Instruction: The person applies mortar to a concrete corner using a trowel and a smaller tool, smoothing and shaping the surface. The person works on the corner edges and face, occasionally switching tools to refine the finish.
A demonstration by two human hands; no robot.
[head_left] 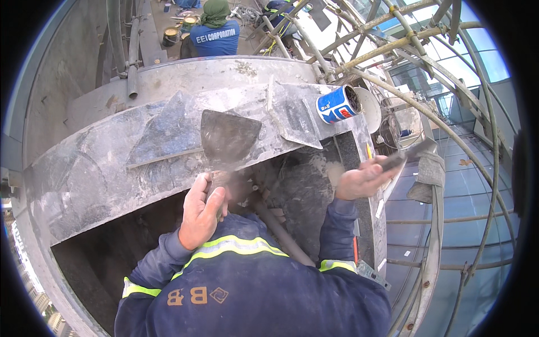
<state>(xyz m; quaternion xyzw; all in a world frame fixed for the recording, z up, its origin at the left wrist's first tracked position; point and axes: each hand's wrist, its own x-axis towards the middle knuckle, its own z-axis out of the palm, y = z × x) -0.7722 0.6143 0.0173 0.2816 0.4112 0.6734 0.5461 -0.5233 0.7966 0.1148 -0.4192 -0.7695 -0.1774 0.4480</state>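
Note:
My left hand (201, 210) is closed, thumb and fingers round a small grey-brown piece (223, 180) that blurs into dust over the opening in the ledge. Just beyond it, a dark grey, wedge-shaped slab (230, 135) lies on the stone ledge (90, 185). My right hand (364, 181) grips a dark, bar-shaped tool (412, 153), smeared by motion and pointing out to the right; its exact kind cannot be made out. Two more cut slabs rest on the ledge: a bluish-grey triangular slab (168, 135) at left and a grey slab (295, 118) at right.
A blue-and-white can (338, 105) lies tipped at the ledge's right end by a round white lid (369, 109). Scaffold pipes (426, 109) cross the right side above glass panels (460, 196). A co-worker in a blue shirt (214, 38) sits beyond the ledge near paint tins (171, 36).

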